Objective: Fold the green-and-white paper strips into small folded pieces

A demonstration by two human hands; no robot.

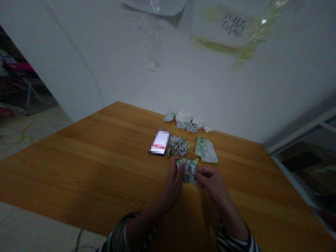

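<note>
Biggest of all, the pale wall [105, 66] rose behind the wooden counter [112, 161], whose broad flat top carried the lot! And here came the left hand [174, 180] and right hand [211, 178], paired, so call them the hub of the dial. At twelve o'clock, a row of crumpled wads [185, 123] lined the far edge by the wall, likely pushed back to free up working room. At one, flat printed packets [208, 151] lay overlapped, apparently kept smooth and within reach. Between ten and eleven, a lit phone [160, 141] rested face up, perhaps for easy reading; just beside it, at eleven, a heap of crumpled wrappers [179, 146]. And smallest, dead centre: the crumpled piece [189, 171], each grip clamped on it from opposite sides, nine and three, thumbs pressing, seemingly to keep it steady!
</note>
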